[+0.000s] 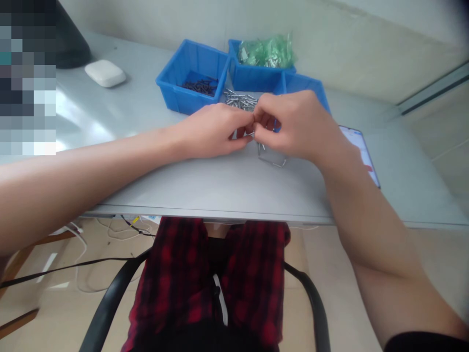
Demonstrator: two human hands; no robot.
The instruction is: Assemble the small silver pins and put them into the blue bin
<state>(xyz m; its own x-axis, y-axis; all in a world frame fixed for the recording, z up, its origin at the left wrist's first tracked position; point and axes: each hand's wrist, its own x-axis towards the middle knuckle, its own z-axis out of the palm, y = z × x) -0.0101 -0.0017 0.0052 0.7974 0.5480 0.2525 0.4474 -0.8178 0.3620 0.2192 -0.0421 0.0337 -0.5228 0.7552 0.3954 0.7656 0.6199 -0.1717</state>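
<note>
My left hand (218, 129) reaches in from the left, its fingers closed in a pinch. Between its fingertips a sliver of a thin shiny metal piece (250, 133) shows. Coming from the right, my right hand (293, 124) is also closed, thumb and forefinger pressed together against the left fingertips. What it grips is hidden by the fingers. Just below it is a bent metal wire (271, 162); whether it lies on the table or hangs from the hand I cannot tell. Behind the fingertips lies a pile of small silvery metal pins (240, 99).
A blue bin (172, 95) holds dark screws. Behind it, another blue bin (252, 77) carries a green plastic bag (267, 51) of metal parts. A third blue bin (308, 84) is partly behind my right hand. A phone (361, 142) and a white case (105, 73) lie on the grey table (220, 190).
</note>
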